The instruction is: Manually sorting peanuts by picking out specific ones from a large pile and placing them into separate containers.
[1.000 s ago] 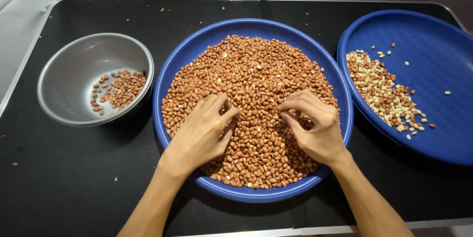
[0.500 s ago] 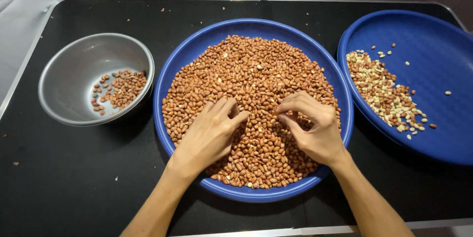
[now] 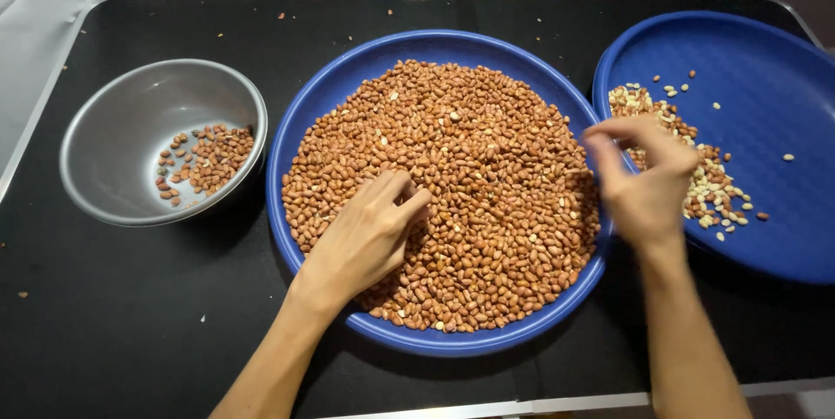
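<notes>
My left hand [image 3: 370, 232] lies loosely open, fingers down in the peanuts [image 3: 452, 184] heaped on the middle blue plate [image 3: 348, 80], while my right hand [image 3: 644, 180] hovers pinched shut at the plate's right rim, contents unseen

The right hand [image 3: 648, 184] is smeared by motion blur, so whether its pinched fingertips [image 3: 600, 136] hold anything cannot be told. The left hand [image 3: 365, 241] lies flat on the red-skinned peanuts [image 3: 461, 175], hiding those under its palm, and the right hand hides part of the middle tray's rim [image 3: 287, 140] near the tabletop's right side. The second blue tray [image 3: 765, 62] is cut off by the picture's right edge, and both forearms run out at the bottom edge.
</notes>
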